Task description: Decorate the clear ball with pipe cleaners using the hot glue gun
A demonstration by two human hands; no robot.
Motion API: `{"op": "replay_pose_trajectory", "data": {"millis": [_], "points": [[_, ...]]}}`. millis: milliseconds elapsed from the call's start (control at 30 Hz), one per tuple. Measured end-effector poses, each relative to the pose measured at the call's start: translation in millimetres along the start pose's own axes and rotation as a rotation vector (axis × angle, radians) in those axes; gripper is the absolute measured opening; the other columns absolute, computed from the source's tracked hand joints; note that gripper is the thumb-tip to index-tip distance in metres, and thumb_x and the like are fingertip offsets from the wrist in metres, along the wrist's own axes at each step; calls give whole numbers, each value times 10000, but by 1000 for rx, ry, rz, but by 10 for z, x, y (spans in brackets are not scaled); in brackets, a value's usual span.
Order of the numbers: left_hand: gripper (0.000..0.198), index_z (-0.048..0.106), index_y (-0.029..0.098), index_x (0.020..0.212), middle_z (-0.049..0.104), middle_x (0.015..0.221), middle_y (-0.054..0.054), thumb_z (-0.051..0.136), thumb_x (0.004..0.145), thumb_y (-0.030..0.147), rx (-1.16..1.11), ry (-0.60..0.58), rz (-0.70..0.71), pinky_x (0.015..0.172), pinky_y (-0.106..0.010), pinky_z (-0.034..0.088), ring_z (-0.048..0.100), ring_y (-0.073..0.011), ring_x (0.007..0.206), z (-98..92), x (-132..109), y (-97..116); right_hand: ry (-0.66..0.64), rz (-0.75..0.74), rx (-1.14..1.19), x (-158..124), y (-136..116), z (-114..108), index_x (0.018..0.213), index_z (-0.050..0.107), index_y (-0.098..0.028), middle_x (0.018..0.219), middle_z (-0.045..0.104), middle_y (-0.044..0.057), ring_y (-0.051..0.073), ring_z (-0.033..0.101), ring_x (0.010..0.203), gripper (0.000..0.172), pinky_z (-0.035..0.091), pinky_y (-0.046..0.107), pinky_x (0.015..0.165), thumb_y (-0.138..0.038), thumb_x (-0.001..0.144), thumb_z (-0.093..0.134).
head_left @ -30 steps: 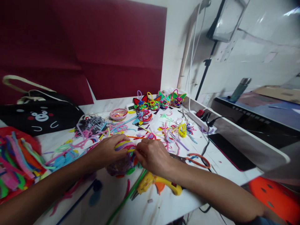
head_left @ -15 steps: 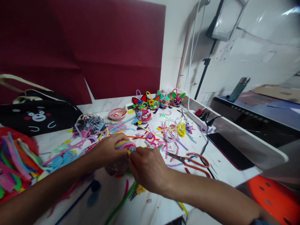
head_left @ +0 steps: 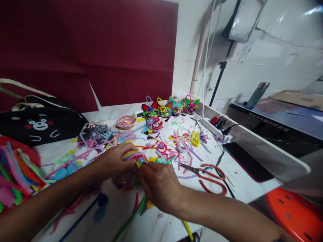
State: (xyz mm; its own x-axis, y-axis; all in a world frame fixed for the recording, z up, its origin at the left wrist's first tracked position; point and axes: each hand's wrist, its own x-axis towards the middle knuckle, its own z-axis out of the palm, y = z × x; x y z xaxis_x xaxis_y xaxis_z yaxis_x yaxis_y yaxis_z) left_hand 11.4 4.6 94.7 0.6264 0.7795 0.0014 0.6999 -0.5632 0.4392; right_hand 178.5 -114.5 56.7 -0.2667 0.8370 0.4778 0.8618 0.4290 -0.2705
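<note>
A round ball (head_left: 133, 155) wrapped on top in striped pipe cleaners, with a see-through lower part, is held above the table's front half. My left hand (head_left: 122, 157) is closed around its upper left side. Pressed against the ball's right edge, my right hand (head_left: 160, 183) has its fingers closed in a pinch, and what lies between them is hidden. A yellow pipe cleaner (head_left: 188, 230) shows below my right wrist. A green pipe cleaner (head_left: 131, 218) and the tip of yellow-handled pliers (head_left: 144, 210) lie under the hands.
Orange-handled scissors (head_left: 209, 174) lie right of my hands, near a black phone (head_left: 248, 162) and a power strip (head_left: 214, 127). Several finished cat-like ornaments (head_left: 165, 111) stand at the back. Loose pipe cleaners (head_left: 186, 148) cover the middle; a black bag (head_left: 40, 124) is left.
My right hand has shifted slightly down, and the ball has moved a little left. The yellow pipe cleaner below my right wrist has swung left and shows more length.
</note>
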Motion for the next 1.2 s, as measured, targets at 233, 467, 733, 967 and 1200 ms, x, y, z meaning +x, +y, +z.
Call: {"op": "replay_pose_trajectory", "data": {"millis": [233, 467, 733, 967, 1200], "points": [[424, 677, 251, 1010, 724, 1057, -29, 551, 678, 484, 9, 2, -27, 882, -356, 498, 643, -295, 1018, 3, -4, 17, 140, -68, -87, -1, -46, 87, 834, 591, -168, 680, 637, 2, 147, 575, 551, 67, 255, 290, 492, -106, 852, 572], [442, 666, 237, 1005, 711, 1073, -47, 533, 660, 480, 9, -4, -40, 936, -392, 472, 623, -305, 1051, 2, -6, 53, 169, -109, -156, 24, -71, 177, 812, 564, -170, 671, 621, 3, 163, 584, 561, 104, 315, 295, 490, -77, 814, 612], [456, 665, 247, 1015, 714, 1069, -38, 526, 668, 508, 6, 0, -55, 898, -373, 485, 629, -298, 1034, -10, -20, 60, 133, -33, -120, -36, -81, 133, 881, 569, -177, 717, 644, 14, 169, 595, 573, 59, 313, 299, 487, -120, 895, 562], [427, 669, 245, 1003, 717, 1056, -48, 540, 666, 473, -2, 20, -63, 891, -396, 485, 628, -303, 1010, 23, -20, 29, 134, -67, -92, -45, -77, 150, 817, 562, -178, 678, 626, -2, 158, 578, 549, 102, 319, 293, 485, -90, 865, 579], [453, 670, 234, 1006, 713, 1058, -49, 526, 657, 486, -6, 33, -66, 896, -397, 487, 631, -311, 1018, 20, -11, 35, 171, -87, -87, -20, -83, 234, 813, 567, -179, 664, 596, -11, 157, 558, 554, 112, 357, 304, 481, -107, 899, 563]]}}
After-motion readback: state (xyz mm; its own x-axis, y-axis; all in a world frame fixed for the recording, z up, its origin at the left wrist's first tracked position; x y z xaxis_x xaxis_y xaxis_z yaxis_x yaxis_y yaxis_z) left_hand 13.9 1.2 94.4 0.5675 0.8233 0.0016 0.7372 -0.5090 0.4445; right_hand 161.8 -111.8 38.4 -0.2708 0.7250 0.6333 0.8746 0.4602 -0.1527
